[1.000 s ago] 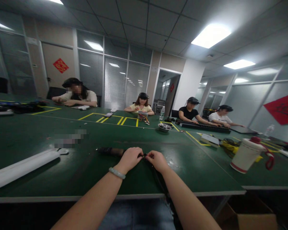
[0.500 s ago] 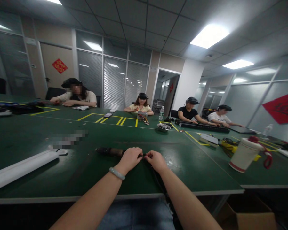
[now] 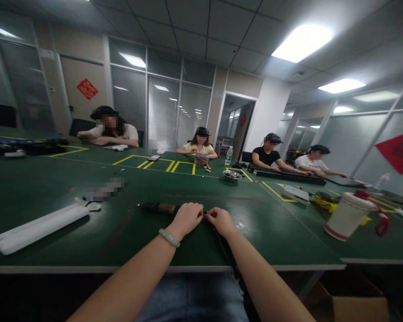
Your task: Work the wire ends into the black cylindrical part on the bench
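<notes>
Both my hands rest together on a green table (image 3: 121, 232), fingers pinched against each other. My left hand (image 3: 187, 217), with a pale bead bracelet (image 3: 169, 238) on the wrist, is closed over the right end of a dark cylindrical tool (image 3: 157, 207) lying on the table. My right hand (image 3: 220, 221) is closed on a small thing at the point where the two hands meet; I cannot make it out. A black cable (image 3: 223, 248) runs from under my right hand back toward the table's front edge.
A long white strip (image 3: 40, 227) lies at the left. A white cup with a red lid and strap (image 3: 347, 217) stands at the right. A metal bowl (image 3: 231, 175) sits farther back. Several people sit at the far side. A cardboard box (image 3: 352, 306) is below right.
The camera has shifted slightly, so everything sits a little to the right and higher. My hands stay pinched together in the same place on the table.
</notes>
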The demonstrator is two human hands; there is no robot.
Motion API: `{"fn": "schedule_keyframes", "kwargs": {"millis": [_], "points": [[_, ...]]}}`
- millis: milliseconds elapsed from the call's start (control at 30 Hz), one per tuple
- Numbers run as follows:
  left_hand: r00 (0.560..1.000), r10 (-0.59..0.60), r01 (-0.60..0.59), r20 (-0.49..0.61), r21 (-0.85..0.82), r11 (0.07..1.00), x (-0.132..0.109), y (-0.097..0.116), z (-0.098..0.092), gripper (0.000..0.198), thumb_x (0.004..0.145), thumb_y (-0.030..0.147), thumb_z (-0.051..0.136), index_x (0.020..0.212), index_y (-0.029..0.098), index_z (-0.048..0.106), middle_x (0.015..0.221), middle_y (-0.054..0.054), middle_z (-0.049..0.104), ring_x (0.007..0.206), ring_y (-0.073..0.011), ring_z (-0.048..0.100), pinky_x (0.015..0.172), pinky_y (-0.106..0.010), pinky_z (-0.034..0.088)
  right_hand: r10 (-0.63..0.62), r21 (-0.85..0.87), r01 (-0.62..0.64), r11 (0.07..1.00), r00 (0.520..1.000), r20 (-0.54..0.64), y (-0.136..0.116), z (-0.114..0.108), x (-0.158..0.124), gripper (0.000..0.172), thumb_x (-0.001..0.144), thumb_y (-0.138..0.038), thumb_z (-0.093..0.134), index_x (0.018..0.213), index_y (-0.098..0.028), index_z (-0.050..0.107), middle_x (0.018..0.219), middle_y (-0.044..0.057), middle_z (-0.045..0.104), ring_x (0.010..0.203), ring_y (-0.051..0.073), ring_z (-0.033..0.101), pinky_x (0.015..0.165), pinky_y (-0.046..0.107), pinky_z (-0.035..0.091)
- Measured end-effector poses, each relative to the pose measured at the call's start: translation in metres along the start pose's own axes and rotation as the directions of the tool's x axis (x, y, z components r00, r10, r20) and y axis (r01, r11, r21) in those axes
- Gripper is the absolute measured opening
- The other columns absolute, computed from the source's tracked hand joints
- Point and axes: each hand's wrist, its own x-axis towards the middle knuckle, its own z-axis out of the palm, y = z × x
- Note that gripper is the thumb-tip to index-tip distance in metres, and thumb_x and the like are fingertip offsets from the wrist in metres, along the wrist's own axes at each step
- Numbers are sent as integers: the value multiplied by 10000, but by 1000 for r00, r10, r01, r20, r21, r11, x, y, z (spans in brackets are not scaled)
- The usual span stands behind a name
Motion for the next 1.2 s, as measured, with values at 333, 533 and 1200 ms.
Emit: {"fn": "schedule_keyframes", "kwargs": {"millis": [333, 533, 1200], "points": [[998, 44, -46, -52, -32, 998, -2, -4, 2, 63, 865, 264, 586, 894, 211, 605, 897, -18, 647, 875, -190, 570, 798, -316, 396, -55, 13, 55, 998, 998, 16, -1, -1, 0, 175, 798, -359, 616, 832, -207, 697, 763, 7, 711, 660, 132, 614, 592, 231, 401], [996, 60, -63, -66, -47, 997, -2, -4, 3, 28, 863, 218, 576, 865, 206, 601, 875, -17, 638, 861, -180, 566, 786, -305, 401, -82, -20, 82, 996, 996, 24, -4, -4, -2, 170, 797, -354, 609, 820, -210, 698, 772, 10, 708, 667, 137, 605, 593, 231, 400], [998, 11, -13, -61, -32, 999, -2, -2, 5, 41, 831, 182, 599, 863, 192, 574, 919, -32, 608, 900, -190, 552, 836, -322, 409, -118, -105, 116, 988, 993, -8, -9, -7, -4, 123, 793, -333, 625, 805, -236, 700, 796, -9, 699, 708, 132, 599, 621, 232, 395]]}}
